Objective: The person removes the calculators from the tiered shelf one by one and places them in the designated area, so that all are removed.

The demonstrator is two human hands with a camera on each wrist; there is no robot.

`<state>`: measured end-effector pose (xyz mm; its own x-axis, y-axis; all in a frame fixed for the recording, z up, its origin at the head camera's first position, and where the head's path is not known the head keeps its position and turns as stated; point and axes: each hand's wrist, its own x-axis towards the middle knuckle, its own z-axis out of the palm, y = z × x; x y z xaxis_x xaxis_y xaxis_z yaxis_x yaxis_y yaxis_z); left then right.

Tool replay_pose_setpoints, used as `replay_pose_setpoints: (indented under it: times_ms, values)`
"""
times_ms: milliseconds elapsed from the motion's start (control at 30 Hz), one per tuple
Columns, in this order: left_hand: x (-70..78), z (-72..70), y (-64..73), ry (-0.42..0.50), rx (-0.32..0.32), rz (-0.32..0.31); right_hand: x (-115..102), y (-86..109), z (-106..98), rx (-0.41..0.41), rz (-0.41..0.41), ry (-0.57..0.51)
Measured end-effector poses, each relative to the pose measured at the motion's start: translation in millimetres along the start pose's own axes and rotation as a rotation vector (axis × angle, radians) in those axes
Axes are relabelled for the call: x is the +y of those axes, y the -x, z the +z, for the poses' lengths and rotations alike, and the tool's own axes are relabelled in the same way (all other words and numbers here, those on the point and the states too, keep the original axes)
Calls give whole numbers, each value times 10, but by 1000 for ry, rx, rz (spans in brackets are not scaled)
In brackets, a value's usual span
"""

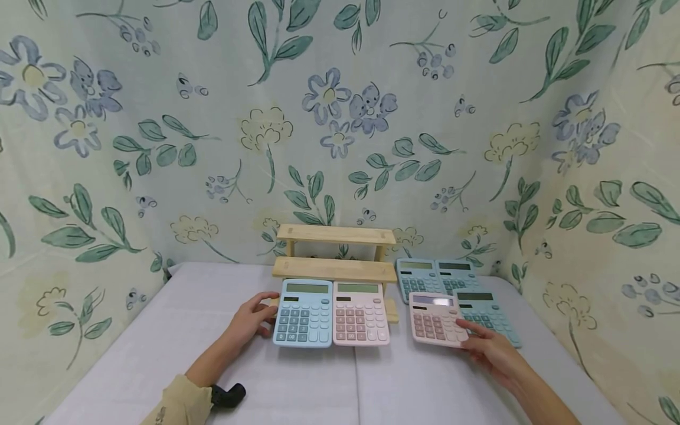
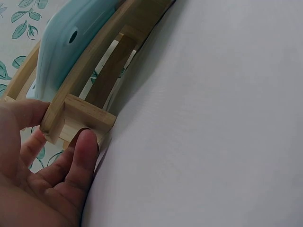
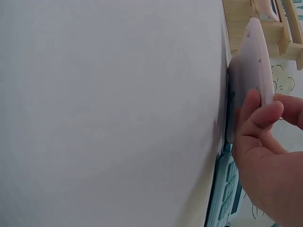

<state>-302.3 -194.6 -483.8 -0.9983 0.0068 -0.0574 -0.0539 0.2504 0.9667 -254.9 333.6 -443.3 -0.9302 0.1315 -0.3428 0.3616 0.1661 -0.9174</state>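
Observation:
With its fingertips at the left end of the tiered wooden rack (image 1: 336, 269), my left hand (image 1: 247, 321) grips a wooden piece there; the left wrist view shows thumb and fingers on either side of the rack's end (image 2: 90, 113). On the rack's front lean a blue calculator (image 1: 303, 316) and, right beside it, a pink calculator (image 1: 361, 316), both tilted with keys facing me. My right hand (image 1: 494, 351) pinches the lower right edge of a second pink calculator (image 1: 437, 321), thumb on one face and fingers behind. In the right wrist view this calculator (image 3: 251, 71) stands steeply tilted.
To the right of the rack, several blue calculators lie on the white cloth: two at the back (image 1: 417, 277) and one nearer (image 1: 489, 319), partly behind the held pink one. A black object (image 1: 228, 395) sits by my left cuff. A flowered curtain (image 1: 340, 118) backs the table.

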Motion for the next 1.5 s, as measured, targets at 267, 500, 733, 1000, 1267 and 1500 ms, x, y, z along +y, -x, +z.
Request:
replay_pose_setpoints:
  times_ms: [267, 500, 733, 1000, 1267, 1500]
  values:
    - [3, 1, -29, -12, 7, 9, -23, -47, 20, 4, -35, 131]
    - [5, 13, -13, -7, 4, 2, -2, -29, 71, 73, -65, 317]
    - [7, 12, -7, -5, 7, -2, -2, -49, 112, 136, -90, 442]
    - [1, 14, -8, -2, 7, -3, -19, -50, 140, 177, -124, 568]
    - [-4, 11, -10, -3, 4, -8, -46, -18, 189, 235, -147, 650]
    - [-2, 14, -4, -8, 6, -8, -35, -37, 214, 262, -144, 692]
